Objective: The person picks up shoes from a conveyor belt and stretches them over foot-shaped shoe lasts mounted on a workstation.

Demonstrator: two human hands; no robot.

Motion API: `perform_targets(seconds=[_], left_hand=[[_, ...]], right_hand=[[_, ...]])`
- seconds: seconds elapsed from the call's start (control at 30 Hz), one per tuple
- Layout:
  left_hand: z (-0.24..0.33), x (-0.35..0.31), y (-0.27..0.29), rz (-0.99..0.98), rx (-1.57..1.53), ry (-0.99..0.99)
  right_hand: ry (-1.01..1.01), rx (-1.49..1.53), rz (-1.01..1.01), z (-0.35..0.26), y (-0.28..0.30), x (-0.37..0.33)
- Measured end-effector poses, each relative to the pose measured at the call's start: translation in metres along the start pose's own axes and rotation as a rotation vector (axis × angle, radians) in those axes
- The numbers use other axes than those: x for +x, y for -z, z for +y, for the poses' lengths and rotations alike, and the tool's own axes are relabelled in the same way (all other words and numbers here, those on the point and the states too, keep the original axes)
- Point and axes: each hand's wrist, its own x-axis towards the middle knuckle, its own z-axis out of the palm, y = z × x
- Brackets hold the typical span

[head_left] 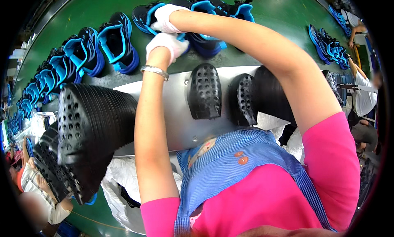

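Both my hands wear white gloves and meet at a black sneaker with bright blue lining (144, 16) on the far side of the metal plate. My right hand (167, 18) reaches across from the right, its fingers closed at the shoe's collar. Just below it, my left hand (167, 47) is curled around what looks like the heel end, and a bit of blue sole shows past its fingers. The gloves hide much of the shoe. More black and blue sneakers (203, 9) stand directly to the right, partly behind my right forearm.
Before me lies a silver metal plate (174, 93) with a black dimpled sole-shaped pad (205, 91) and another pad (243, 99). A large black ribbed form (98, 122) juts up at left. Sneakers line the green table (92, 7). Other people work at both sides.
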Motion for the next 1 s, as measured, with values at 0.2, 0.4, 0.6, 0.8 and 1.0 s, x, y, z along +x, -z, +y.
perform_targets(seconds=[0.2,0.4,0.6,0.8,1.0], left_hand=[[-0.032,-0.048,-0.013,0.698,0.219,0.088],[-0.009,-0.100,-0.014,0.856,0.037,0.012],[0.009,-0.130,-0.027,0.761,-0.179,-0.032],[0.015,-0.141,-0.041,0.605,-0.329,-0.052],[0.019,-0.134,-0.053,0.522,-0.501,-0.060]], right_hand=[[0.397,-0.217,-0.003,-0.002,0.024,-0.142],[0.317,-0.285,-0.284,0.015,-0.015,-0.234],[0.342,-0.283,-0.171,0.029,-0.036,-0.245],[0.311,-0.259,-0.194,0.027,-0.021,-0.253],[0.330,-0.239,-0.153,0.042,-0.035,-0.256]])
